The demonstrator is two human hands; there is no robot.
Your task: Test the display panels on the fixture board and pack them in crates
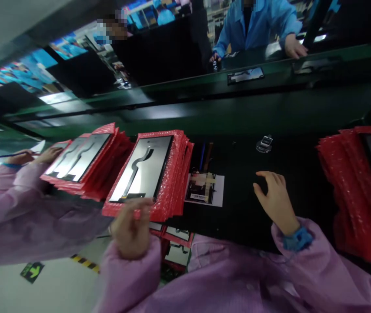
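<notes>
My left hand (131, 228) is at the lower edge of a display panel (149, 161) with a dark flex cable across its bright back. The panel lies on a stack of red bubble-wrap sleeves (172, 182). Motion smears the fingers, so whether they grip the panel does not show. My right hand (275, 198) hovers over the black bench with thumb and index finger apart, holding nothing. Between my hands, a dark part with tape and a barcode label (201, 189) rests on a white sheet (218, 191). A small clear piece (265, 143) lies beyond my right hand.
Another red bubble-wrap stack (348, 174) bears a panel at the right. To the left, a co-worker's hands (50, 154) are by further panels on red sleeves (103, 169). A green ledge (185, 111) runs behind the bench; a person in blue (253, 26) works beyond it.
</notes>
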